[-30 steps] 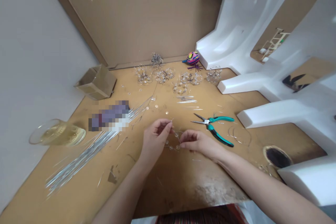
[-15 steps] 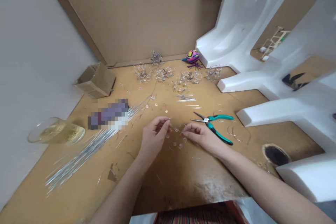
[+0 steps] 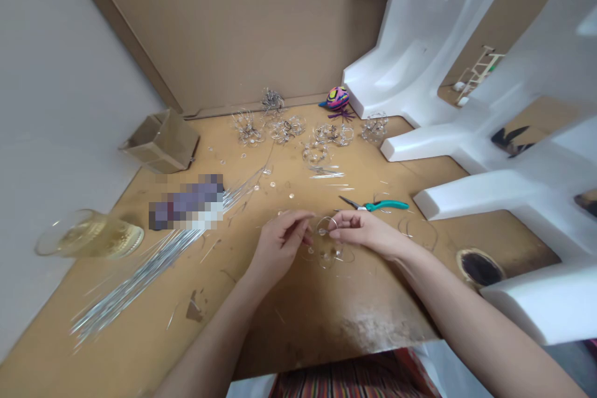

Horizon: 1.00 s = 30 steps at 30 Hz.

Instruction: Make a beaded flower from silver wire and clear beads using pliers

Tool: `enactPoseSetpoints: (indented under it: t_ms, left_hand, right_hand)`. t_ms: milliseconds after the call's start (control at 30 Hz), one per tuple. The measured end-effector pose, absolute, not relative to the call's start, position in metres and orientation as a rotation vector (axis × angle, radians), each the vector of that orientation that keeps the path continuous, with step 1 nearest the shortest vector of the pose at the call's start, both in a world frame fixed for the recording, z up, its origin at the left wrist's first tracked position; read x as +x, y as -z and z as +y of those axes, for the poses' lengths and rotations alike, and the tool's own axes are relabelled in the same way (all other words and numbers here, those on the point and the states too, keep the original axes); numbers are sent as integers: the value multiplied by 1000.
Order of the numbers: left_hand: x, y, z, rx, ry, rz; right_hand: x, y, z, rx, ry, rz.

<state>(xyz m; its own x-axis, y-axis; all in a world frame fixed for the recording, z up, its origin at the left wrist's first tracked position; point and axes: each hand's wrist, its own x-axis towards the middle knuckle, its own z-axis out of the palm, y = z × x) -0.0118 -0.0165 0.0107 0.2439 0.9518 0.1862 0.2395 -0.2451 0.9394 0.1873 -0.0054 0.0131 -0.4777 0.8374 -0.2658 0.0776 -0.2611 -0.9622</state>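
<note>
Between my hands hangs a looped wire ornament point(image 3: 336, 254) strung with several clear round beads. My left hand point(image 3: 281, 241) is closed, its thumb and forefinger pinched at the ornament's left side. From the right, my right hand point(image 3: 361, 230) pinches a curved wire of the same ornament. The wire is too thin to make out exactly where the fingers meet it. Just beyond my right hand lies a pair of needle-nose pliers point(image 3: 387, 204) with green handles, partly hidden by that hand.
Finished-looking bundles of beaded wire point(image 3: 286, 129) stand at the back near a colourful ball-shaped object point(image 3: 337, 98). Left are long straight wires point(image 3: 140, 280), a tilted-looking glass of yellowish drink point(image 3: 93, 235) and a cardboard box point(image 3: 163, 142). White moulded furniture legs point(image 3: 461, 196) rise at right, beside a dark round hole or dish point(image 3: 481, 268).
Both hands have moved slightly right relative to the table, and the right hand now covers part of the pliers. The ornament has turned, showing a round wire loop upright between the fingers.
</note>
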Motion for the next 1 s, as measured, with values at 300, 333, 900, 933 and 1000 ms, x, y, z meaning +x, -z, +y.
enactPoseSetpoints:
  t_ms: [300, 333, 900, 933, 1000]
  left_hand:
    - [-14, -7, -17, 1958, -998, 1189]
    - [-14, -7, -17, 2014, -978, 1206]
    - [-13, -8, -17, 2727, -629, 1196]
    - [-13, -8, -17, 2730, -623, 1199]
    - [-13, -8, -17, 2733, -610, 1212]
  right_hand:
    - [186, -14, -5, -1341, -1657, -1508]
    - [186, -15, -5, -1368, -1643, -1518]
    - [186, -8, -7, -1501, -1456, -1618]
    - [186, -7, -7, -1498, -1448, -1625]
    - [186, -6, -6, -1476, -1430, -1638]
